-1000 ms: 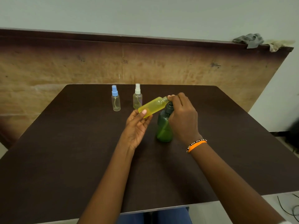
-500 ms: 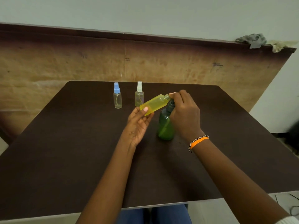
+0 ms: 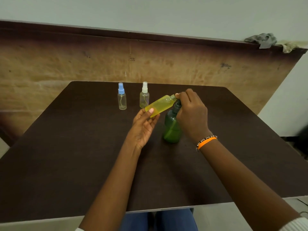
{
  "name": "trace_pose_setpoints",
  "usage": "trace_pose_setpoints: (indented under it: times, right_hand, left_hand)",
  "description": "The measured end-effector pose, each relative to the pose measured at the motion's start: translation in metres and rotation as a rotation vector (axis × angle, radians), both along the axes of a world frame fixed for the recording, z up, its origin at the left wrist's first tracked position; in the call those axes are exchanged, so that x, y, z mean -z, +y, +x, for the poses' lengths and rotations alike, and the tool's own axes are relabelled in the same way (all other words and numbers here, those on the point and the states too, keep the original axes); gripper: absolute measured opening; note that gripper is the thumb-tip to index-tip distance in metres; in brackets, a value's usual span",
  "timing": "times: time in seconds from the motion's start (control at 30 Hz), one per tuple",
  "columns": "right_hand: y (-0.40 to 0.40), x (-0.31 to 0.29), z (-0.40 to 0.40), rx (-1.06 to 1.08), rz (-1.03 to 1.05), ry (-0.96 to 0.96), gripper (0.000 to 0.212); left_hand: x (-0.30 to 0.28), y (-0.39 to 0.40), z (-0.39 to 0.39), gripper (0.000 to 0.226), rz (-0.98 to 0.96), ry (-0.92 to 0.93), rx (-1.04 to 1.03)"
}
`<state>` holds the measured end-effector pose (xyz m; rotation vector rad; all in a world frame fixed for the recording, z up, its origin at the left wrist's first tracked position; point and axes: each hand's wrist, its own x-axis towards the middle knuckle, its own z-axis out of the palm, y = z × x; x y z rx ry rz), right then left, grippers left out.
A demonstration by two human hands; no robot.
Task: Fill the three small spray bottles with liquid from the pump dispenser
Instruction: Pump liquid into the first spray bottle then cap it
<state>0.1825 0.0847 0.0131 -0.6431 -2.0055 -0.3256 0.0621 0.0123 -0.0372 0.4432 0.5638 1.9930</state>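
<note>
My left hand (image 3: pixel 143 125) holds a small yellow spray bottle (image 3: pixel 160 105) by its base, tilted with its uncapped neck pointing up and right. That neck sits at the fingertips of my right hand (image 3: pixel 191 114), which curls over the dark pump head of the green pump dispenser (image 3: pixel 172 129) standing on the dark table (image 3: pixel 66 155). The pump nozzle is mostly hidden under my fingers. Two clear spray bottles stand upright at the table's far side: one with a blue cap (image 3: pixel 122 97) and one with a white cap (image 3: pixel 144 95).
A worn brown panel (image 3: pixel 66 69) runs along the wall behind the table. Grey and pale rags (image 3: pixel 261 40) lie on the panel's top edge at the right. My knees in blue trousers (image 3: pixel 158 220) show below the table's near edge.
The hands, yellow bottle and dispenser keep the same pose. Only the head camera has shifted slightly, so everything sits a little differently in the picture.
</note>
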Motion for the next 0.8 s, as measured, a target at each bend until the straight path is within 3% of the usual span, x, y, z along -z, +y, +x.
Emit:
trace_pose_setpoints:
  times: [0.23,0.37,0.63,0.8]
  right_hand:
    - [-0.004,-0.017,-0.001,-0.023,-0.081,0.017,0.011]
    - [-0.004,0.002,-0.001,-0.014,-0.028,0.074,0.015]
    - [-0.006,-0.012,0.004,-0.016,-0.013,0.000,0.011]
    - [-0.005,-0.008,0.003,-0.044,-0.045,0.044,0.023]
  left_hand:
    - [-0.003,-0.001,0.002,0.029,0.009,0.008,0.001]
    - [-0.001,0.001,0.001,0.028,0.001,-0.001,0.004]
    - [-0.002,-0.002,0.004,0.032,0.004,-0.017,0.009]
    - [0.001,0.001,0.002,0.024,0.014,-0.020,0.013]
